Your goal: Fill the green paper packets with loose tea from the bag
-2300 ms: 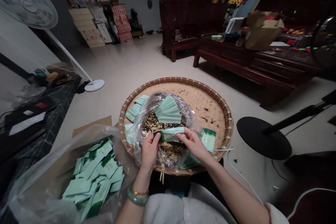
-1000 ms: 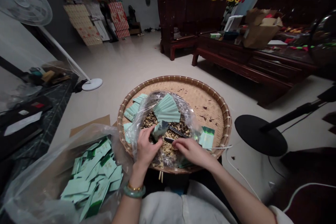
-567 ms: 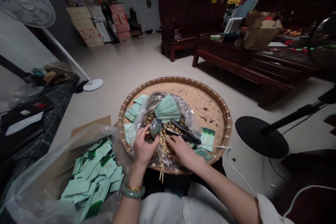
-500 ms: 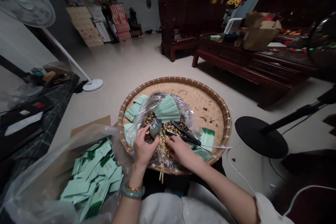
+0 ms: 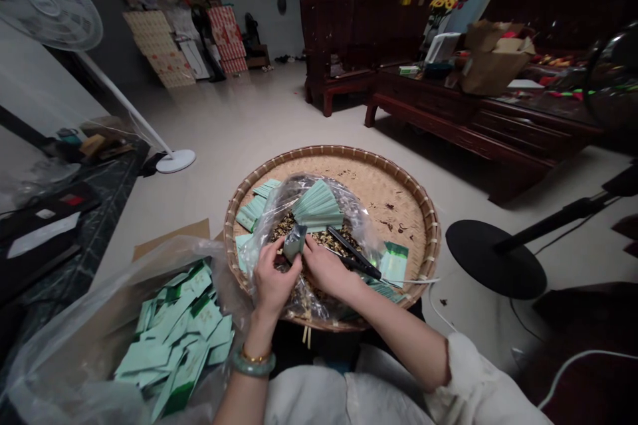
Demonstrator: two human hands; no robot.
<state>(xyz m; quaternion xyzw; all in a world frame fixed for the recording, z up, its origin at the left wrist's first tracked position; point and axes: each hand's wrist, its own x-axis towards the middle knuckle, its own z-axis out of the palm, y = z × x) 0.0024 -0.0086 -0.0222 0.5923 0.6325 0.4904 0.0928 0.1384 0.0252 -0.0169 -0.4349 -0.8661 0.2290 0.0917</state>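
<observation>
My left hand (image 5: pixel 274 276) is closed around a small pale-green sachet (image 5: pixel 294 245), held upright with its dark, shiny mouth at the top. Close beside that mouth is my right hand (image 5: pixel 326 265), its fingers bunched together; whatever is in them is hidden. Under both hands lies a clear plastic bag (image 5: pixel 269 229) spread over dried, mixed dark and yellowish loose bits (image 5: pixel 284 226). A fanned stack of flat green sachets (image 5: pixel 319 204) rests on it. Right of my right hand lies a black, tong-like tool (image 5: pixel 355 254) with a white cord, partly covered by that hand.
A round woven bamboo tray (image 5: pixel 399 189) holds all this, with more sachets (image 5: pixel 395 264) at its right. On the left, a big clear bag (image 5: pixel 64 345) contains many green sachets (image 5: pixel 192 329). A white fan (image 5: pixel 177 160), a black stand base (image 5: pixel 497 259) and a wooden table (image 5: pixel 478 119) stand around.
My right hand has moved up and left from the loose bits to the sachet's mouth. My left hand stays in place, still holding the sachet.
</observation>
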